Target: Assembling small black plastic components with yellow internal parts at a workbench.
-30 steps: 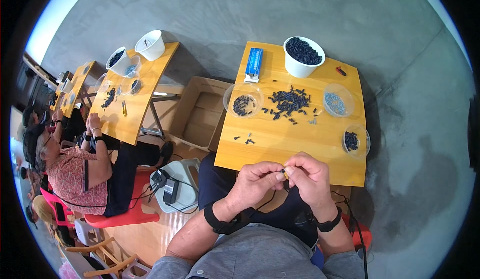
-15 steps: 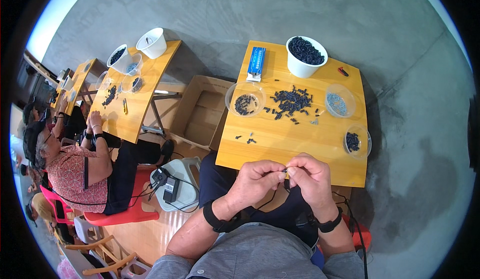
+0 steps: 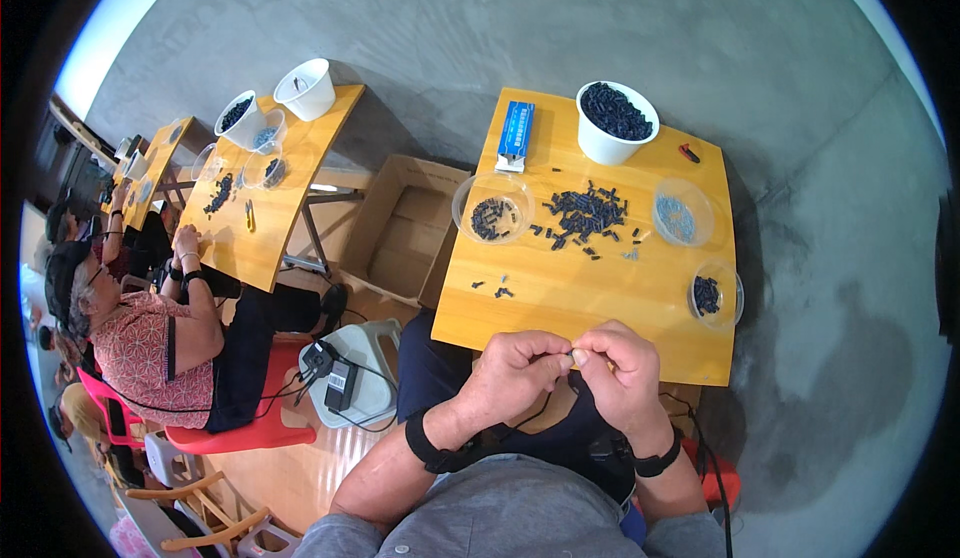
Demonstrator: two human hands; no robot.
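Head view: left hand [image 3: 507, 376] and right hand [image 3: 622, 373] pinched a piece [image 3: 572, 353] by the bench [image 3: 600, 303] — fingertips [image 3: 581, 358] mostly hid it.

The left hand [image 3: 515, 370] and right hand [image 3: 625, 368] are meeting at the fingertips, pinching a small, mostly hidden piece [image 3: 571, 354] on the near side of the black pile [image 3: 588, 213].
The pile is spreading over a wooden tabletop [image 3: 600, 308]. Left of it, a clear bowl [image 3: 464, 214] is holding black parts; right of it, a second clear bowl [image 3: 702, 216] is holding pale bits, and a smaller clear tub [image 3: 729, 294], nearer than the pile, is holding more black parts. Beyond the pile, a blue-and-white box [image 3: 516, 133], a white bucket [image 3: 608, 149] full of black parts and a red-and-black tool [image 3: 689, 153] are resting, left to right. Well left of the pile, a seated person [image 3: 150, 348] is sitting at a neighbouring tabletop [image 3: 288, 213].
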